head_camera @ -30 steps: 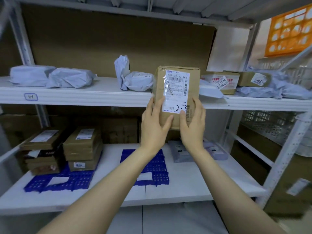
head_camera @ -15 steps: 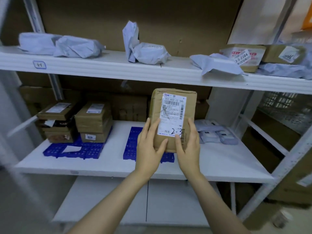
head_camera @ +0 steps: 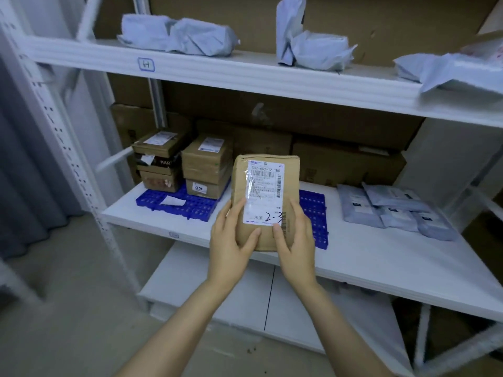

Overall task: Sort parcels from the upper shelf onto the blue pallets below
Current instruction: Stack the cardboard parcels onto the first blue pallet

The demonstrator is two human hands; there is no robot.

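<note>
A brown cardboard parcel [head_camera: 265,183] with a white label marked "2-3" stands upright in both hands. My left hand [head_camera: 231,240] grips its lower left side and my right hand [head_camera: 295,240] its lower right side. It hangs just in front of the middle blue pallet [head_camera: 313,213] on the lower shelf [head_camera: 381,257], mostly hiding that pallet. The left blue pallet [head_camera: 190,205] carries two stacks of brown boxes [head_camera: 206,164] and a loose white slip. Several grey mailer bags [head_camera: 201,36] lie on the upper shelf [head_camera: 245,74].
Grey flat mailers [head_camera: 394,208] lie on the lower shelf at the right, off the pallets. Large cardboard cartons [head_camera: 345,161] stand at the back of the lower shelf. A white upright post [head_camera: 70,159] frames the left side; a lower white shelf board [head_camera: 217,295] sits beneath.
Both hands have brought the parcel down from the upper shelf level to in front of the middle pallet. The view has dropped and swung towards the lower shelf.
</note>
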